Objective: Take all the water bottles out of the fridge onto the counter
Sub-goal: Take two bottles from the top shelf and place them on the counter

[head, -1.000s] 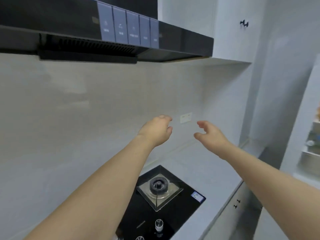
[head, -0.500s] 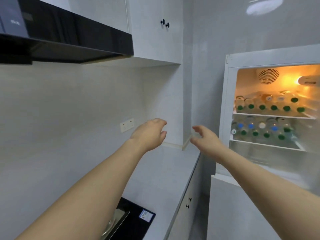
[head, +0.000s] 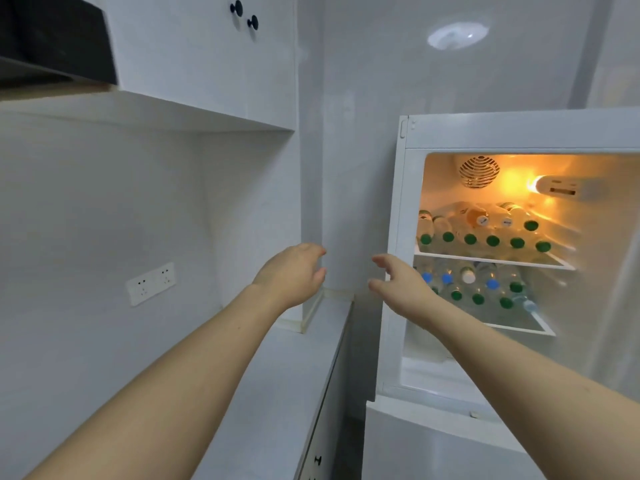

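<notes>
the water bottles (head: 481, 239) are stacked lying down, caps out, on two shelves of the open fridge (head: 403, 209). probably heavyish and slick if cold, so best gripped round the body. left hand (head: 294, 275) and right hand (head: 401, 289) are held out loosely spread, nothing held.
</notes>
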Available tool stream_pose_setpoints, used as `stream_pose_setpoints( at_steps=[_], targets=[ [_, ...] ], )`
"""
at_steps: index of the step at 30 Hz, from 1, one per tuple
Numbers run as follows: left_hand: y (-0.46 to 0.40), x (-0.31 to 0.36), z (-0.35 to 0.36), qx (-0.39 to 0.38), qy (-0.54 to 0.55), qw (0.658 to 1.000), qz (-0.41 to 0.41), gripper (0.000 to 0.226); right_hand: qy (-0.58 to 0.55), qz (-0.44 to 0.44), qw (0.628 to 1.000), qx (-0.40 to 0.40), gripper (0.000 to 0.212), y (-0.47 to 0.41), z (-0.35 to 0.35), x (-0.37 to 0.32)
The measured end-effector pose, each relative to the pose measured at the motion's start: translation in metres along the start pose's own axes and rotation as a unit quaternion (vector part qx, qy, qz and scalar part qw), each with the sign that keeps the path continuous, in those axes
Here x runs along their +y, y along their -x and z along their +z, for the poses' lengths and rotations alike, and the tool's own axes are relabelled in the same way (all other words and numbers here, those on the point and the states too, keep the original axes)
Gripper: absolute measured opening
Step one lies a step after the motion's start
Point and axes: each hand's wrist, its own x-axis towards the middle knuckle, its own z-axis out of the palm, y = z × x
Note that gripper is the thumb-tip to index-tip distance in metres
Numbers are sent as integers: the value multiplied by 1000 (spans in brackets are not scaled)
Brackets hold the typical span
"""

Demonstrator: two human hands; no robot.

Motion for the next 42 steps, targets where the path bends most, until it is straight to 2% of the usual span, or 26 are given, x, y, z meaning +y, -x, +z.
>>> stream_pose_setpoints(
  at_steps=[9, 14, 20, 27, 34, 42],
  targets=[
    [-102, 69, 47, -6, 50, 991, 123, 46, -7, 78, 992, 95, 54, -54, -65, 86],
    [-155, 115, 80, -8, 40, 982, 185, 40, 11, 117, 982, 150, 55, -85, -104, 141],
    [-232, 161, 111, 10, 28, 973, 231, 37, 0, 130, 976, 173, 51, -129, -157, 190],
    [-346, 211, 168, 8, 5, 968, 249, 44, 1, 166, 962, 216, 52, -203, -202, 256],
    [-438, 236, 218, -27, -4, 976, 217, 61, 49, 166, 949, 263, 46, -266, -222, 308],
    [-507, 249, 263, -53, -15, 975, 215, 65, 148, 170, 946, 231, 51, -326, -233, 347]
  ],
)
